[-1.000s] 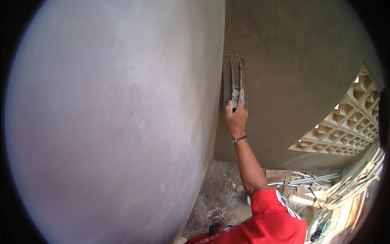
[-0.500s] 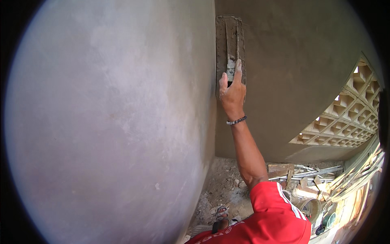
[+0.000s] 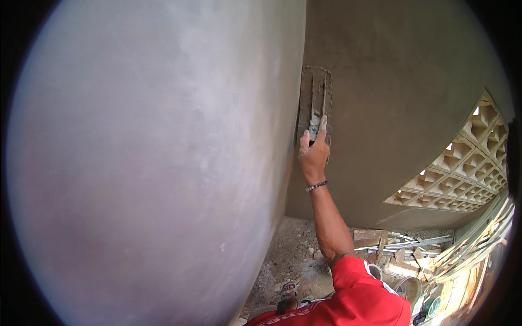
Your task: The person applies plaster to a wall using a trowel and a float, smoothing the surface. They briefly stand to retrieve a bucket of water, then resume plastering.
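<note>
My right hand (image 3: 314, 160) is closed around the handle of a long plastering trowel (image 3: 318, 89). The blade stands upright, flat against the brown plastered wall (image 3: 370, 125), with its left edge close along the inner corner. Wet mortar is smeared over the back of the blade and the handle. My index finger stretches up along the handle and my thumb lies on its left side. A beaded bracelet (image 3: 317, 186) circles my wrist, and the arm runs down to a red sleeve. My left hand is out of the picture.
A smooth pale grey wall (image 3: 147, 163) fills the left side. Patterned vent blocks (image 3: 457, 157) are set in the wall at right. Below lie rubble (image 3: 304, 244), scrap boards (image 3: 370, 238), a bucket (image 3: 408, 288) and a heap of thin wooden strips (image 3: 473, 239). A sandalled foot (image 3: 289, 288) shows low down.
The trowel and my right hand sit lower in the picture, still along the corner. The view has shifted too, so how far the trowel slid down the wall is hard to tell.
</note>
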Available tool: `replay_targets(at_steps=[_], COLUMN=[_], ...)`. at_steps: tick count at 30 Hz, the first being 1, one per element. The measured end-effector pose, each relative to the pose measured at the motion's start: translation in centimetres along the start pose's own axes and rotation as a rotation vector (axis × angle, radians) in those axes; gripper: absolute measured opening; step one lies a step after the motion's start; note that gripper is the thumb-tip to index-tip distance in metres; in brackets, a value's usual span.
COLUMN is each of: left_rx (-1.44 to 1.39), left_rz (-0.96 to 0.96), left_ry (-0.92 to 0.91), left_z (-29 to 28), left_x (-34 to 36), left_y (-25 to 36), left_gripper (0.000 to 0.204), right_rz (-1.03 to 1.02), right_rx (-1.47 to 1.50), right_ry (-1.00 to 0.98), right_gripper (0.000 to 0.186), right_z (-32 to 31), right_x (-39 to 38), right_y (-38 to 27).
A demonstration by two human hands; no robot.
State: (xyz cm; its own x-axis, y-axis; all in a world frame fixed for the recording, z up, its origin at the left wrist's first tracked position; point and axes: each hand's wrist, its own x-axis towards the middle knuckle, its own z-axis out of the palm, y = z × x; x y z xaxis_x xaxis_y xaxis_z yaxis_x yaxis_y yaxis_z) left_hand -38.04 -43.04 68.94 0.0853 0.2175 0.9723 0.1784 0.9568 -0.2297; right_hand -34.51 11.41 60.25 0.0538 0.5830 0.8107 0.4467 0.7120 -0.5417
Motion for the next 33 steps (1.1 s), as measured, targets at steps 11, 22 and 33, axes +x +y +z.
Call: replay_targets(at_steps=[11, 22, 33], left_rx=[0.031, 0.033, 0.026], left_rz=[0.009, 0.001, -0.050], left_ry=[-0.067, -0.081, -0.067], left_z=[-1.0, -0.9, -0.6], left_x=[-0.3, -0.4, -0.3], left_y=[-0.7, -0.6, 0.0], left_gripper=[0.033, 0.033, 0.033], right_rz=[0.113, 0.013, 0.090], right_rx=[0.002, -0.008, -0.019], right_ry=[-0.095, 0.027, -0.099], right_gripper=[0.065, 0.061, 0.066], right_z=[-1.1, -1.0, -0.9], right_x=[-0.8, 1.5, -3.6], right_y=[-0.4, 0.1, 2.9])
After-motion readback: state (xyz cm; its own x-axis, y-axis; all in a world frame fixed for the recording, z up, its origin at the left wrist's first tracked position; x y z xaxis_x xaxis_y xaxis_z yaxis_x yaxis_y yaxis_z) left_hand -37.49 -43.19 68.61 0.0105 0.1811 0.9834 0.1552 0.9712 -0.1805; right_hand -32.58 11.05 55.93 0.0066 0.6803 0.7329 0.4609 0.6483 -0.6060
